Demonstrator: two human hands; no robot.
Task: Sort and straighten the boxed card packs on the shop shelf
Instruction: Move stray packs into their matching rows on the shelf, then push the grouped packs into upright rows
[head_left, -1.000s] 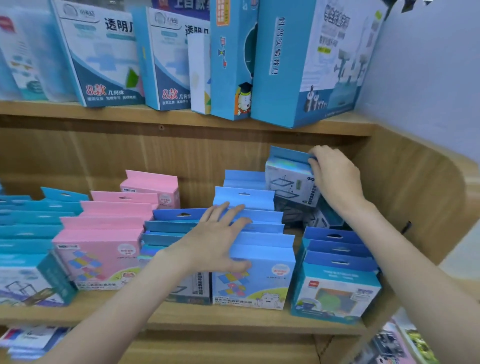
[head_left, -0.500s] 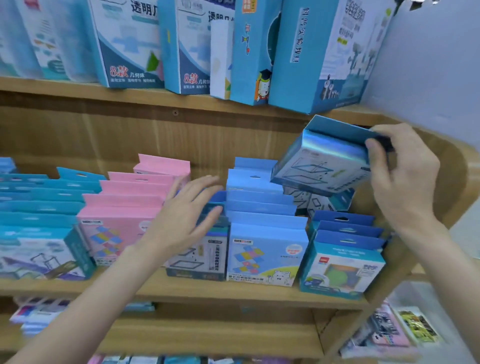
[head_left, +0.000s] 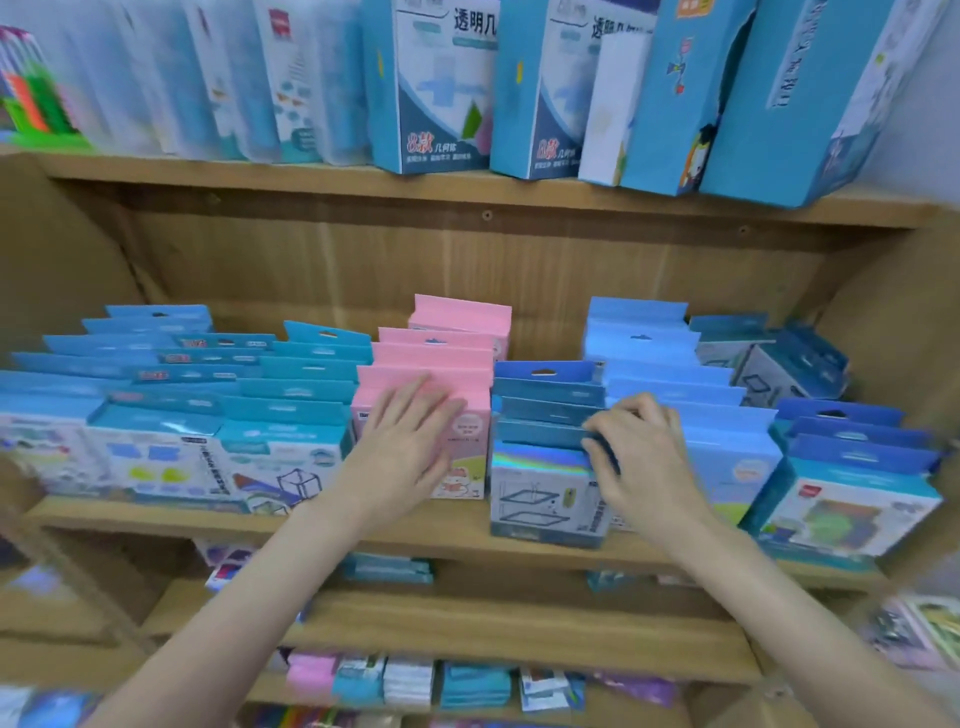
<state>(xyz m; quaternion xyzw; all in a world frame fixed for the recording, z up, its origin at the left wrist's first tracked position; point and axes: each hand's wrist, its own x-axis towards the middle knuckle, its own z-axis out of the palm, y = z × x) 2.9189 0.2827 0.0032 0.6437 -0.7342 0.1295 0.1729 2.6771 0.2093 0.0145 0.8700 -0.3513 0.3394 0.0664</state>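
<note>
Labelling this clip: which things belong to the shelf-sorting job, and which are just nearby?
In the job:
- holographic-topped pack, gripped by right hand
- pink packs, under left hand
- blue packs

Nearby:
- tall boxes above
- goods below

Open clearance exists above the packed card pack rows (head_left: 545, 405), below the upper shelf board (head_left: 467, 202). Rows stand touching side by side. The wooden side panel (head_left: 904, 322) closes the right end.
</note>
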